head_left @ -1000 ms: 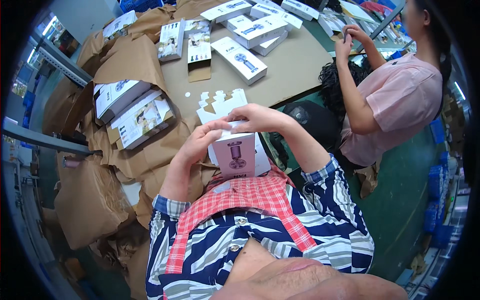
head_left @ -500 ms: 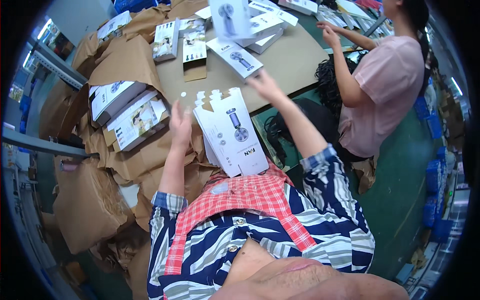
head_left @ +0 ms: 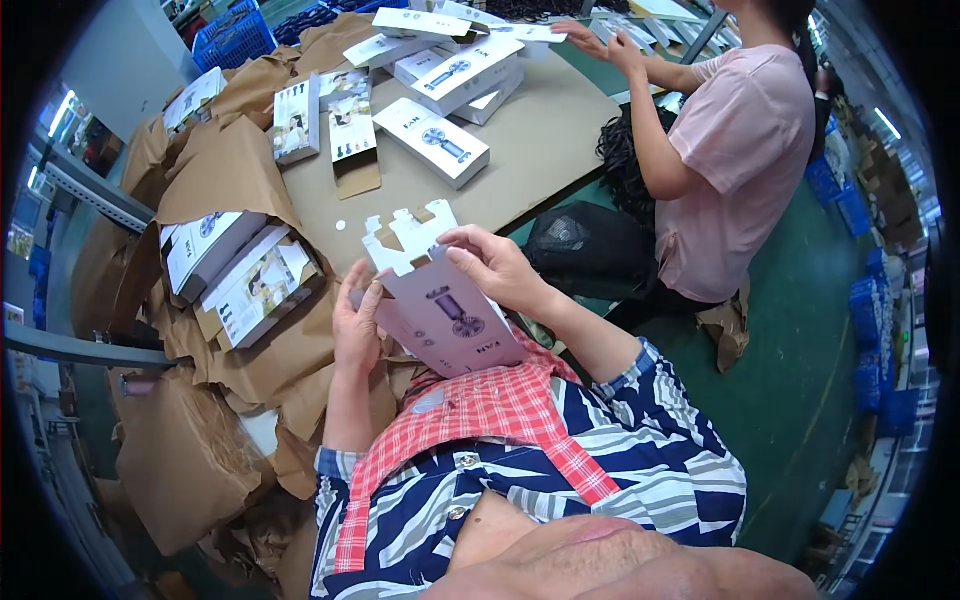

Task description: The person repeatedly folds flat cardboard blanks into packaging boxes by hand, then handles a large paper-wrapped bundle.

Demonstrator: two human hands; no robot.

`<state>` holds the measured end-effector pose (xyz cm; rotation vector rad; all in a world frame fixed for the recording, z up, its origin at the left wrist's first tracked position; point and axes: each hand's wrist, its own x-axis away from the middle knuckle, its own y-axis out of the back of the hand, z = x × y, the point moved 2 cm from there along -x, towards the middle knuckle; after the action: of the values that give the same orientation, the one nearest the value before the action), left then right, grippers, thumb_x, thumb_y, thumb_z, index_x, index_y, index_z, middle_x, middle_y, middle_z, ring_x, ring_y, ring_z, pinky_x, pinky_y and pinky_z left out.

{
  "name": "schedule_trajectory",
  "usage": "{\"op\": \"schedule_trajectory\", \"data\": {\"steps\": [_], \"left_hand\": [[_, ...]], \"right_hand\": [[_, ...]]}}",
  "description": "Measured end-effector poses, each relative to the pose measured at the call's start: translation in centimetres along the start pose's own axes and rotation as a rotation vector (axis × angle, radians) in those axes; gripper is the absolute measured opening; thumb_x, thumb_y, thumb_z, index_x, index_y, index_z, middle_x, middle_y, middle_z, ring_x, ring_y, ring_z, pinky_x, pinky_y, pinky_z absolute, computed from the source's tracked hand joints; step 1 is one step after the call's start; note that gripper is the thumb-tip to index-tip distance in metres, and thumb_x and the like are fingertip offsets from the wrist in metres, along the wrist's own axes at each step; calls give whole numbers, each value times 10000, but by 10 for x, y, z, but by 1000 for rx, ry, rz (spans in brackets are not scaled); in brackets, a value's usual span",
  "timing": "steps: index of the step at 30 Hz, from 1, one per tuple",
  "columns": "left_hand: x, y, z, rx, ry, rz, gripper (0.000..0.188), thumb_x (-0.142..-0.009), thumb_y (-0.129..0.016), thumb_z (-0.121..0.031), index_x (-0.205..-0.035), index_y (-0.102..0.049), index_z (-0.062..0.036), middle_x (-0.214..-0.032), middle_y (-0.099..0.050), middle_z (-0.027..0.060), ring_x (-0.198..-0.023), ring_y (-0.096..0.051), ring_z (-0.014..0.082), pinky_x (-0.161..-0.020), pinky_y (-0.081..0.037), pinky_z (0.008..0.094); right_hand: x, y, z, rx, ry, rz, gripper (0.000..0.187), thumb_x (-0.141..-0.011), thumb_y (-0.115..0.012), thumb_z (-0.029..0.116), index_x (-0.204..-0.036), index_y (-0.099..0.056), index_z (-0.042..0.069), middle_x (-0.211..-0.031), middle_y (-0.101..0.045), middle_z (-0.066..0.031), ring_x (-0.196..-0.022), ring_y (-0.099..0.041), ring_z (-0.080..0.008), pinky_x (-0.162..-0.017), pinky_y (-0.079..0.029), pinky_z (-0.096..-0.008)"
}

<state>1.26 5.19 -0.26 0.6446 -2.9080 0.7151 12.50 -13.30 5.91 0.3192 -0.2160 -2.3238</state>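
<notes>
A white flat carton blank [head_left: 450, 310], printed with a handheld fan picture, stands tilted against my apron, its cut flaps pointing away from me. My right hand [head_left: 500, 268] pinches its upper right corner, thumb on the printed face. My left hand [head_left: 358, 318] is at the left edge, with the thumb against the carton and the fingers along its side. Whether more blanks lie behind it is hidden. Beyond my hands, on the brown-topped table, a closed fan box [head_left: 432, 143] lies in front of a loose pile of boxes [head_left: 465, 72].
Brown paper sacks [head_left: 225, 170] crowd the left side, one holding finished boxes [head_left: 255, 290]. An open-ended box [head_left: 353, 125] lies on the table. At right, a person in a pink shirt [head_left: 745, 130] works beside a black bag [head_left: 585, 245]. Blue crates [head_left: 235, 35] stand behind.
My right hand has come back from the boxes and taken the carton's corner. My left hand has closed in on its edge. The carton has tipped upward, and a raised box now rests on the pile.
</notes>
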Motion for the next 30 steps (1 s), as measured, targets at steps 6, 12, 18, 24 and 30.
{"op": "schedule_trajectory", "data": {"steps": [6, 12, 18, 24, 30], "left_hand": [[-3, -6, -4, -51, 1, 81, 477, -866, -565, -129, -1276, -358, 1, -1141, -543, 125, -1004, -526, 166, -872, -425, 284], [-3, -6, 3, -102, -53, 17, 627, -891, -521, -134, -1363, -137, 18, -1319, -350, 200, -1156, -417, 231, -977, -342, 319], [16, -28, -19, -210, -104, -38, 704, -901, -487, -118, -1380, 10, 22, -1424, -107, 254, -1305, -205, 274, -1040, -240, 338], [24, -56, -47, -382, -350, 111, 638, -880, -449, -3, -1384, -58, 16, -1437, -115, 223, -1341, -127, 264, -1059, -181, 330], [11, -42, -45, -224, -187, 307, 496, -855, -445, -25, -1323, -282, -2, -1222, -484, 172, -1141, -465, 248, -965, -363, 341]], "right_hand": [[7, -19, -6, 469, 382, -223, 529, -843, -540, 128, -1296, -307, -16, -1199, -465, -264, -1054, -501, -392, -885, -416, -396], [15, -22, -24, 602, 292, -276, 603, -809, -568, 87, -1326, -272, -11, -1282, -375, -263, -1194, -371, -408, -963, -341, -393], [32, -9, 6, 771, 280, -275, 528, -743, -648, 103, -1219, -447, -7, -1231, -429, -205, -1121, -416, -361, -939, -340, -397], [28, -1, 1, -210, 3, 5, 214, -865, -555, 148, -1011, -612, 2, -860, -632, -84, -769, -567, -97, -690, -463, -240], [31, -15, 9, -58, 354, -131, 442, -907, -451, 385, -1123, -557, 14, -951, -600, -115, -898, -575, -200, -815, -437, -296]]}}
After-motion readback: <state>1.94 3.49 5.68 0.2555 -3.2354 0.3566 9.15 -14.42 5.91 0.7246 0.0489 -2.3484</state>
